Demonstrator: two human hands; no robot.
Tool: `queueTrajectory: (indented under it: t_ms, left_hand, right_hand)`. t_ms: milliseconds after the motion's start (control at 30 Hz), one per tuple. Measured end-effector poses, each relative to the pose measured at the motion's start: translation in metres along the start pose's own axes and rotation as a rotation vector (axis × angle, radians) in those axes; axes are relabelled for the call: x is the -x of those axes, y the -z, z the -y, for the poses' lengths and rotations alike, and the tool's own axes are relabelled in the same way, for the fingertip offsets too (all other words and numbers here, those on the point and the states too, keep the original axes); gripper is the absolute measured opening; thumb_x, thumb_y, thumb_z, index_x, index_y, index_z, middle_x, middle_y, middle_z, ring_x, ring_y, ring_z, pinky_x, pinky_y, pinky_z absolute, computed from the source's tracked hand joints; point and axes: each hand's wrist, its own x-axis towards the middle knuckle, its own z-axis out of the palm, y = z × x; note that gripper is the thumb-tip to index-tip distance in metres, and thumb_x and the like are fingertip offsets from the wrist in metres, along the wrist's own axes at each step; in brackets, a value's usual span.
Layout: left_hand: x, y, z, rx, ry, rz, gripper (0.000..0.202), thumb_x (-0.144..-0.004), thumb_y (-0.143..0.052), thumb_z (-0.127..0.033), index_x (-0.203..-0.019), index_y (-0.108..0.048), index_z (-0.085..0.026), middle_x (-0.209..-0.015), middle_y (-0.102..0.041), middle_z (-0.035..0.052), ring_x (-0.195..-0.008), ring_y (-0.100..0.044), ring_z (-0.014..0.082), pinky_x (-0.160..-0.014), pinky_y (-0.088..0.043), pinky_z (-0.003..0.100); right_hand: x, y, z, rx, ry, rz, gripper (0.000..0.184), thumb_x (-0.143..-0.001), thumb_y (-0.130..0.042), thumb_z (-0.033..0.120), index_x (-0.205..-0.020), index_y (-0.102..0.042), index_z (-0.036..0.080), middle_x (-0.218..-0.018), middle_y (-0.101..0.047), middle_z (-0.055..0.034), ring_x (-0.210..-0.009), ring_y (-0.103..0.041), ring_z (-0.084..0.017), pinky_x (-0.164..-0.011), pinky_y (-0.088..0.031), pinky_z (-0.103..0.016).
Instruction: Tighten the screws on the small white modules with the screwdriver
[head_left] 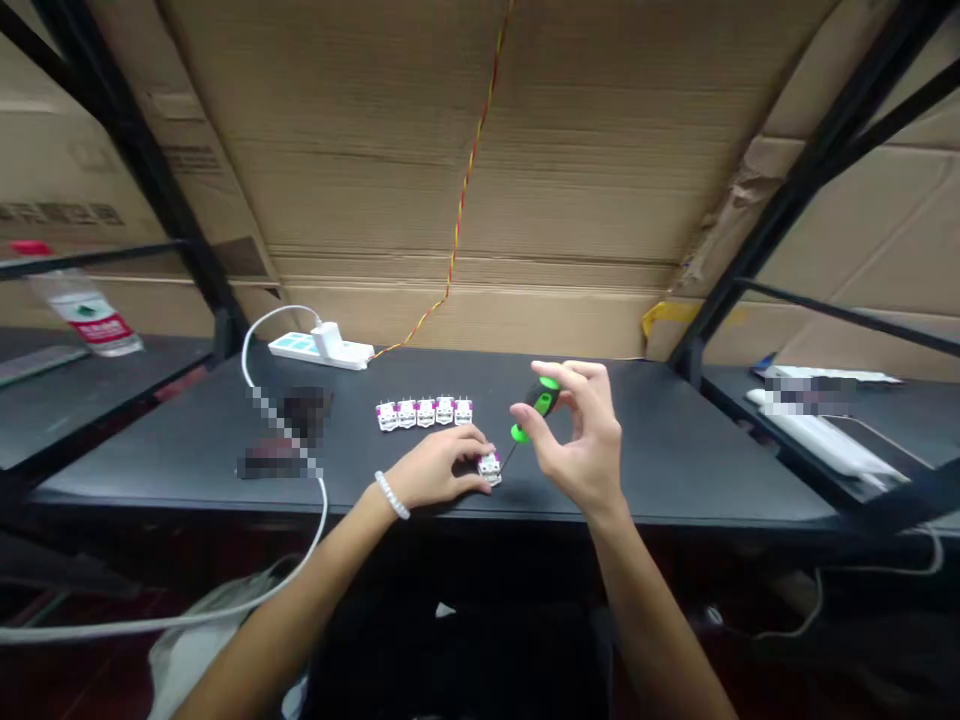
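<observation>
My left hand rests on the dark table with its fingers closed on a small white and purple switch block. My right hand grips a screwdriver with a green and black handle; its thin shaft slants down to the block. A row of several similar white and purple blocks lies just beyond my left hand. A beaded bracelet sits on my left wrist.
A white power strip with a charger lies at the back left, its white cable looping off the table's front edge. A red-yellow wire runs up the cardboard wall. A plastic bottle stands at far left; white items lie on the right shelf.
</observation>
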Motion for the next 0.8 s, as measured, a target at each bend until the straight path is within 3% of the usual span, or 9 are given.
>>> queueTrajectory:
  t_ms: [133, 200, 367, 433, 600, 667, 800]
  left_hand:
    - [-0.0001, -0.0003, 0.0000, 0.016, -0.001, -0.007, 0.043, -0.089, -0.090, -0.043, -0.124, -0.080, -0.019, -0.122, -0.074, 0.0110, -0.107, -0.072, 0.0263, -0.099, -0.058, 0.038]
    - [-0.0001, -0.0005, 0.0004, 0.019, -0.001, -0.006, 0.044, -0.089, -0.090, -0.042, -0.124, -0.080, -0.018, -0.122, -0.074, 0.0112, -0.107, -0.072, 0.0261, -0.099, -0.058, 0.038]
    - [0.0002, -0.0012, 0.0011, 0.013, 0.002, -0.007, 0.044, -0.088, -0.090, -0.044, -0.123, -0.080, -0.019, -0.124, -0.074, 0.0114, -0.110, -0.072, 0.0278, -0.102, -0.057, 0.040]
    - [0.0003, -0.0011, 0.0010, 0.014, 0.001, -0.010, 0.044, -0.089, -0.090, -0.045, -0.124, -0.080, -0.019, -0.124, -0.074, 0.0115, -0.111, -0.072, 0.0280, -0.103, -0.057, 0.040]
    - [0.0000, -0.0002, -0.0002, 0.020, -0.002, -0.006, 0.043, -0.090, -0.089, -0.043, -0.124, -0.080, -0.019, -0.123, -0.074, 0.0111, -0.109, -0.072, 0.0265, -0.100, -0.057, 0.038]
    - [-0.0002, -0.0001, -0.0003, 0.016, -0.006, -0.008, 0.042, -0.090, -0.089, -0.043, -0.124, -0.080, -0.020, -0.123, -0.074, 0.0108, -0.108, -0.072, 0.0262, -0.100, -0.057, 0.037]
    - [0.0001, -0.0009, 0.0007, 0.005, 0.003, -0.008, 0.045, -0.089, -0.090, -0.045, -0.124, -0.080, -0.019, -0.123, -0.074, 0.0114, -0.108, -0.072, 0.0270, -0.101, -0.057, 0.039]
  right_hand:
    - [0.0010, -0.0012, 0.0013, -0.152, -0.018, 0.125, 0.049, -0.109, -0.051, 0.027, -0.158, -0.053, 0.031, -0.135, -0.066, -0.0113, -0.115, -0.071, -0.025, -0.097, -0.064, -0.044]
    - [0.0018, -0.0021, 0.0019, -0.207, -0.015, 0.153, 0.051, -0.110, -0.046, 0.026, -0.161, -0.049, 0.031, -0.139, -0.067, -0.0121, -0.117, -0.072, -0.025, -0.096, -0.064, -0.045]
    - [0.0010, -0.0040, 0.0040, -0.018, 0.037, 0.001, 0.043, -0.096, -0.077, 0.035, -0.138, -0.069, 0.029, -0.125, -0.065, -0.0105, -0.107, -0.068, -0.026, -0.090, -0.064, -0.045]
    - [0.0005, -0.0038, 0.0039, 0.006, 0.023, -0.015, 0.040, -0.098, -0.074, 0.034, -0.137, -0.070, 0.029, -0.124, -0.065, -0.0102, -0.105, -0.069, -0.025, -0.090, -0.064, -0.044]
    - [0.0030, -0.0034, 0.0001, -0.187, -0.060, 0.105, 0.049, -0.111, -0.046, 0.030, -0.159, -0.049, 0.029, -0.140, -0.068, -0.0127, -0.118, -0.072, -0.026, -0.097, -0.065, -0.044]
    - [0.0038, -0.0037, -0.0011, -0.195, -0.063, 0.090, 0.045, -0.110, -0.050, 0.032, -0.155, -0.053, 0.028, -0.139, -0.069, -0.0126, -0.118, -0.073, -0.026, -0.098, -0.065, -0.045]
    - [0.0024, -0.0033, -0.0002, -0.048, 0.008, -0.016, 0.039, -0.096, -0.076, 0.035, -0.134, -0.069, 0.029, -0.128, -0.067, -0.0107, -0.112, -0.071, -0.028, -0.094, -0.063, -0.046]
